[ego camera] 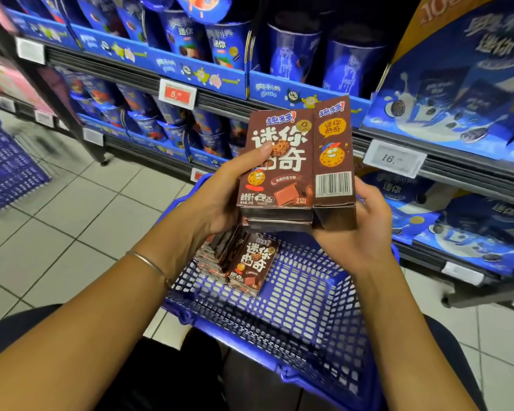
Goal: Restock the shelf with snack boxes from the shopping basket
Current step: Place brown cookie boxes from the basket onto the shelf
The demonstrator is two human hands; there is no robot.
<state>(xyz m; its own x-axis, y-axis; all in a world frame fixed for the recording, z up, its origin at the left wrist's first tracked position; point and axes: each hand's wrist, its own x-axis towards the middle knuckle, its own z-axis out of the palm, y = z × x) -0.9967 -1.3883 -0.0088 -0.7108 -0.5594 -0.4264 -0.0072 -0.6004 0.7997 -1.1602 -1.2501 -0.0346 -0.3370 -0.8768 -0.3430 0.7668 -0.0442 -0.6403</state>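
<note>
Left hand (217,197), right hand (365,229) clutch snack boxes (279,161) | above basket (309,315) | shelf (226,103) near

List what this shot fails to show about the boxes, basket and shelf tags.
Head view, the only one:
held boxes: count unclear; the front box hides those behind it.
right hand: fingers hidden behind the held boxes.
basket boxes: the row's far end is covered by the left hand and the held boxes.
price tag: small digits after 16 are blurred.
far basket: blurred and cut off by the left edge.
</note>
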